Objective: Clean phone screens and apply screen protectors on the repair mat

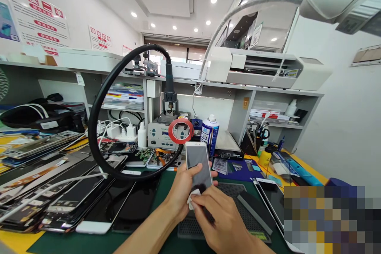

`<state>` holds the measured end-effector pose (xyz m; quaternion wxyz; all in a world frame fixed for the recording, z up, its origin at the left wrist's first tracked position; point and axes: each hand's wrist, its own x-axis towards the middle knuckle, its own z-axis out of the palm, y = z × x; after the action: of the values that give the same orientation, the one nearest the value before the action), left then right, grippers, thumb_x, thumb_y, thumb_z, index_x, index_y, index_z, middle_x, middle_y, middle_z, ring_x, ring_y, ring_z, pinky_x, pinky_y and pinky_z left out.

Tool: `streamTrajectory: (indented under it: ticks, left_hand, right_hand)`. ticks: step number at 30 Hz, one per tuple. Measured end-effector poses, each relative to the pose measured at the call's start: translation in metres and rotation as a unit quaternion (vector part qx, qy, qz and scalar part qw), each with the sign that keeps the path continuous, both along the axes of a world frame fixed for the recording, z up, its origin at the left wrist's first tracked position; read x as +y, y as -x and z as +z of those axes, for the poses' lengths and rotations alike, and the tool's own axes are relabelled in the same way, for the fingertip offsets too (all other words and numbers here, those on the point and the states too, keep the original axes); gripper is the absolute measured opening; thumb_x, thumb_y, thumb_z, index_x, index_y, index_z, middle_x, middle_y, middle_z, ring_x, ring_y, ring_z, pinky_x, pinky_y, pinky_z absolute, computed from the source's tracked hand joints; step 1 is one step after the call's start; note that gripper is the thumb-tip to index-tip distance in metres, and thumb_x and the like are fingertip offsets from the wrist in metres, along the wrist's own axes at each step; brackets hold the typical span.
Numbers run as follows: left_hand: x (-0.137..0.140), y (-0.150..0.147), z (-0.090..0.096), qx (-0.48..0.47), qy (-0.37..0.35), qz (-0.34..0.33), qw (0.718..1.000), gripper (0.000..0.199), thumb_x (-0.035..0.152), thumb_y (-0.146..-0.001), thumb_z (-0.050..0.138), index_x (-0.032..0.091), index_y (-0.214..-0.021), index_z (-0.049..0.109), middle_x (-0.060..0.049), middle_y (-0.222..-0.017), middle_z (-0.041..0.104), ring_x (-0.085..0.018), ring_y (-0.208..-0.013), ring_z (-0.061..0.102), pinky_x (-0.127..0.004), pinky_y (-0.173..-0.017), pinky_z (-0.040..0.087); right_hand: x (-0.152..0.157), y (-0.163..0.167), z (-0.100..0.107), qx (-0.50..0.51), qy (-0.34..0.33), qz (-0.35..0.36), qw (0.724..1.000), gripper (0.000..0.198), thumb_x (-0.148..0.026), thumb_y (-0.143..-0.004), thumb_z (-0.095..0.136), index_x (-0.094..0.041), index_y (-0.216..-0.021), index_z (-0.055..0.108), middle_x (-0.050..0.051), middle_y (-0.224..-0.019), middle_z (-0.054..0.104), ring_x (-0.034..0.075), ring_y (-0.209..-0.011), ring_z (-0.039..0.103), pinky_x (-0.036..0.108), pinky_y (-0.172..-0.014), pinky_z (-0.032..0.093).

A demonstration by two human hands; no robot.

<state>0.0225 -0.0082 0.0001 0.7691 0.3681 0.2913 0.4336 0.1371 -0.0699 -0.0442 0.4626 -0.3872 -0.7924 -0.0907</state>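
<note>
A white-framed smartphone (pixel 199 166) is held up in front of me, its grey screen facing me. My left hand (pixel 185 184) wraps round it, with the thumb lying across the screen and fingertips showing past the right edge. At the phone's lower end, my right hand (pixel 218 212) pinches a small white wipe (pixel 195 197) against it. The lower end of the phone is hidden by the wipe and my fingers. Beneath both hands lies a dark perforated mat (pixel 232 189) on the green work mat (pixel 166 206).
Stacked phone screens and opened phones (pixel 74 194) crowd the left. A hot-air station (pixel 162 135) with a thick black hose (pixel 93 119) stands behind, beside a blue-and-white spray can (pixel 210 129). On the right lies a white tablet (pixel 272 192). A yellow bottle (pixel 264 158) stands farther back.
</note>
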Motion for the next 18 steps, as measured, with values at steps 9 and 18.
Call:
streamTrajectory:
  ticks: [9,18]
  left_hand:
    - [-0.002,0.0,-0.005,-0.032,0.034,-0.021,0.999,0.026,0.023,-0.082,0.071,0.014,-0.107,0.067,-0.011,-0.092,0.077,-0.025,-0.078,0.075,-0.034,-0.073,0.059]
    - [-0.004,-0.002,-0.012,-0.022,0.027,-0.058,0.998,0.033,0.029,-0.083,0.072,0.018,-0.112,0.062,-0.009,-0.088,0.077,-0.027,-0.078,0.075,-0.038,-0.074,0.059]
  right_hand:
    - [0.01,-0.021,0.009,0.033,0.006,-0.061,0.998,0.017,-0.013,-0.097,0.051,-0.021,-0.102,0.065,0.005,-0.082,0.066,0.019,-0.072,0.061,0.03,-0.062,0.048]
    - [0.02,-0.041,0.015,0.031,-0.016,-0.137,0.99,0.016,-0.017,-0.099,0.051,-0.019,-0.105,0.065,0.005,-0.083,0.065,0.019,-0.072,0.062,0.03,-0.063,0.047]
